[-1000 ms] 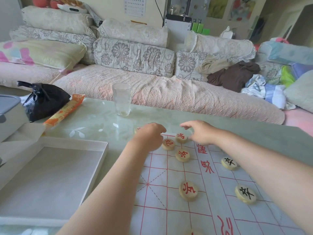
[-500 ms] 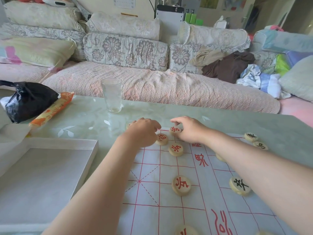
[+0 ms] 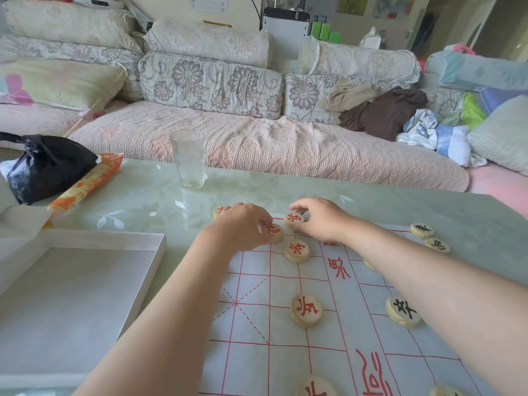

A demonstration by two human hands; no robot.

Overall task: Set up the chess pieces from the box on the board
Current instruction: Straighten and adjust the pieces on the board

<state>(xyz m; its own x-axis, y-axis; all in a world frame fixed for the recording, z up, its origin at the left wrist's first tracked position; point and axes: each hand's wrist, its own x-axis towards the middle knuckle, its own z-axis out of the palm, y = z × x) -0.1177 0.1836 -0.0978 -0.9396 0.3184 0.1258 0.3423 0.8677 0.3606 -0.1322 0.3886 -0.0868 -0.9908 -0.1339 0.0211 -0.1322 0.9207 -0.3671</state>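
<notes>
A white cloth board (image 3: 285,352) with red grid lines lies on the table. Round wooden pieces sit on it. My left hand (image 3: 243,225) rests at the board's far edge, fingers on a red-marked piece (image 3: 275,232); another red piece (image 3: 219,210) peeks out behind its knuckles. My right hand (image 3: 320,220) pinches a red piece (image 3: 294,218) at the far edge. More red pieces lie nearer me (image 3: 297,250) (image 3: 306,309) (image 3: 315,388). Black-marked pieces lie at the right (image 3: 403,310) (image 3: 422,230) (image 3: 437,244). The open white box (image 3: 143,284) sits at the left.
A clear drinking glass (image 3: 188,158) stands on the green glass table (image 3: 143,201) beyond the board. A black plastic bag (image 3: 45,167) and an orange snack packet (image 3: 88,184) lie at the far left. A sofa with cushions and clothes (image 3: 383,112) runs behind the table.
Both hands have stayed at the board's far edge. My right hand's fingers have closed around the red piece there, and my left fingers now touch the neighbouring red piece. The camera has tilted down slightly.
</notes>
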